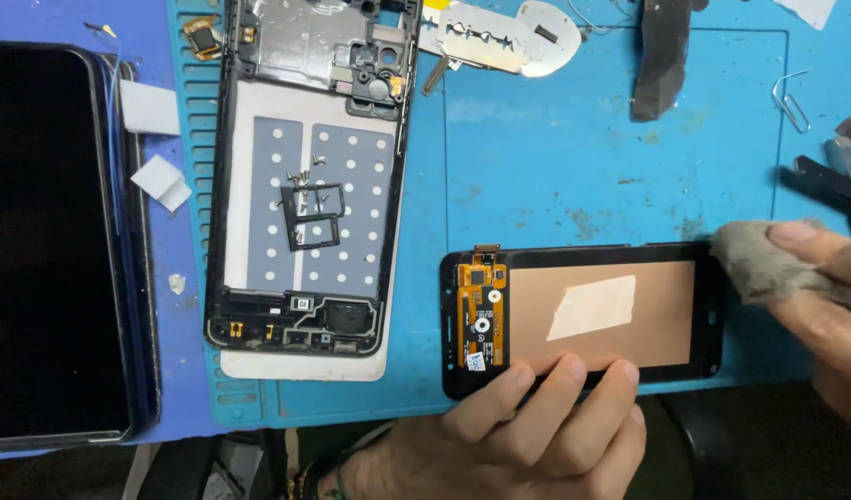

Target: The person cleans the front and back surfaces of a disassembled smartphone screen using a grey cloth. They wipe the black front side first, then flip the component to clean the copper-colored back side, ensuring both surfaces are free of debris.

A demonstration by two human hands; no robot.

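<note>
A phone display panel (620, 306) lies back side up on the blue work mat (592, 167), showing a copper-coloured back, a pale tape patch and an orange flex board at its left end. My left hand (527, 435) presses several fingertips on the panel's near edge, holding it down. My right hand (814, 278) grips a grey cloth wad (754, 264) that touches the panel's right end.
An opened phone frame (305, 176) with small screws and a card tray lies on a white sheet at centre left. A dark phone (50, 241) rests at far left. A metal pry tool (500, 37), black cloth, paper clip and pliers (838, 181) sit along the back and right.
</note>
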